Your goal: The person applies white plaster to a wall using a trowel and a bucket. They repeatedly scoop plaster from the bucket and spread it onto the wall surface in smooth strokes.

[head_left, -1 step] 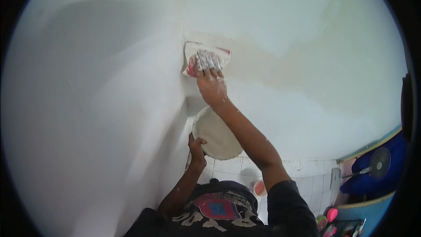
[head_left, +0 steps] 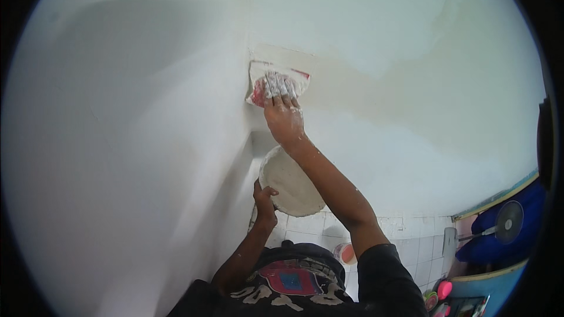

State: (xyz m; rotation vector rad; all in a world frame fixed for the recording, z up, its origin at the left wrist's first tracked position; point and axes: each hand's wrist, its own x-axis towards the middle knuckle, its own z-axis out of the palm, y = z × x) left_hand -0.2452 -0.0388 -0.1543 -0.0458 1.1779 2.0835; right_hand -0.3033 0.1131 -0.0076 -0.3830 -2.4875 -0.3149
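Observation:
My right hand (head_left: 284, 118) is raised to the wall by the corner. Its putty-smeared fingers press on a red, putty-coated spreader (head_left: 300, 80), which lies against the wall. Lower down, my left hand (head_left: 265, 202) is closed on the rim of a round basin (head_left: 322, 206), thumb over the edge. Pale grey putty (head_left: 286, 179) fills the basin's inside, and my right forearm hides part of its right side. Damp-looking beige putty (head_left: 364, 91) spreads across the wall to the right of the spreader.
A white wall (head_left: 141, 158) stands close on my left and meets the facing wall (head_left: 376, 158) in a corner. White tiles (head_left: 414, 246) lie below. A small reddish tub (head_left: 345, 253) stands near my right side. Farther right are a fan (head_left: 509, 223) and blue cloth (head_left: 482, 250).
My right hand and the spreader sit very slightly lower in the view. The basin in my left hand has also shifted down a touch.

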